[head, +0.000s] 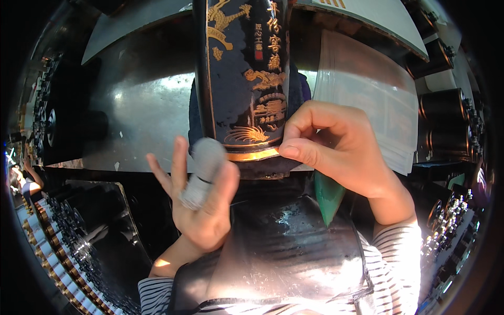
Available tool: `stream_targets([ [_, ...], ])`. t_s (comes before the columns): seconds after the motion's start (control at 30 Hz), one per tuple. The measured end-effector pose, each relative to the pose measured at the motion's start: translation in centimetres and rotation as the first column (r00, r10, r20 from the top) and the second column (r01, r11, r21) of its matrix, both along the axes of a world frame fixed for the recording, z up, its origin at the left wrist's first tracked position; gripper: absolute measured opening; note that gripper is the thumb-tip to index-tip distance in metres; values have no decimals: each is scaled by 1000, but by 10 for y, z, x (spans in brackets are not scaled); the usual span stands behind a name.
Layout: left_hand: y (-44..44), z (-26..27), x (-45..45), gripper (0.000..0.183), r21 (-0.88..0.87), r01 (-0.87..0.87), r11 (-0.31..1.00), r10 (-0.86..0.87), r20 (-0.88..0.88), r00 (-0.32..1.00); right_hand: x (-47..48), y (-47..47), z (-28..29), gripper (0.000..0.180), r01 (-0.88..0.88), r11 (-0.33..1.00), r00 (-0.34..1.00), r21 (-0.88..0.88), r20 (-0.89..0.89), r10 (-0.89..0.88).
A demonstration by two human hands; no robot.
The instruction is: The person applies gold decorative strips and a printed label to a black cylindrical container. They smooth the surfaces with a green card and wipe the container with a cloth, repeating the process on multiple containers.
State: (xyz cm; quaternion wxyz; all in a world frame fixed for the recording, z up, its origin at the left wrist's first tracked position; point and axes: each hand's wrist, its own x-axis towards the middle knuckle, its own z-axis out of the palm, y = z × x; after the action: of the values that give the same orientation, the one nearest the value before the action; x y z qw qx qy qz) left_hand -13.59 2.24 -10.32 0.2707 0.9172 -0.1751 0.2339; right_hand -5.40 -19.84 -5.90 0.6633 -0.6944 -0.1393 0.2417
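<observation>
A large black glazed jar [240, 90] with gold dragon decoration and writing lies on dark cloth on the metal table, its gold-banded end towards me. My right hand [334, 145] pinches thumb and forefinger together at the right end of the gold band [256, 154]; whether something thin is between them cannot be told. Left of the jar's end is my left hand [204, 197], blurred, with some fingers spread. A grey-white, rounded object [204, 169], perhaps a wrapped fingertip or pad, shows at that hand; its hold is unclear.
Clear plastic sheets [366, 98] lie stacked on the metal table [145, 106] right of the jar. Black jars [443, 106] stand along the right side, more at the left. A green pointed piece [328, 195] hangs below my right hand. Another person [29, 183] is at far left.
</observation>
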Motion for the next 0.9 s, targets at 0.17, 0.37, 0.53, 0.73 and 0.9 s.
stream_targets([
  [0.17,-21,-2,1,35,324,-81,943,21,185,983,-9,6,3,14,92,989,983,-112,170,-73],
  [0.37,-26,3,35,59,231,53,972,-109,235,966,-10,-4,-5,15,120,987,984,-106,141,-105],
  [0.53,-4,4,36,87,-199,-48,979,-1,-242,970,-5,-1,-23,16,16,995,1000,100,-7,-16],
  [0.73,0,4,-6,52,79,-15,997,19,-50,999,-4,4,-21,15,10,991,1000,136,-25,-6],
  [0.9,-16,3,-1,35,437,-44,898,-37,176,984,-7,1,-32,17,20,988,998,153,59,-29],
])
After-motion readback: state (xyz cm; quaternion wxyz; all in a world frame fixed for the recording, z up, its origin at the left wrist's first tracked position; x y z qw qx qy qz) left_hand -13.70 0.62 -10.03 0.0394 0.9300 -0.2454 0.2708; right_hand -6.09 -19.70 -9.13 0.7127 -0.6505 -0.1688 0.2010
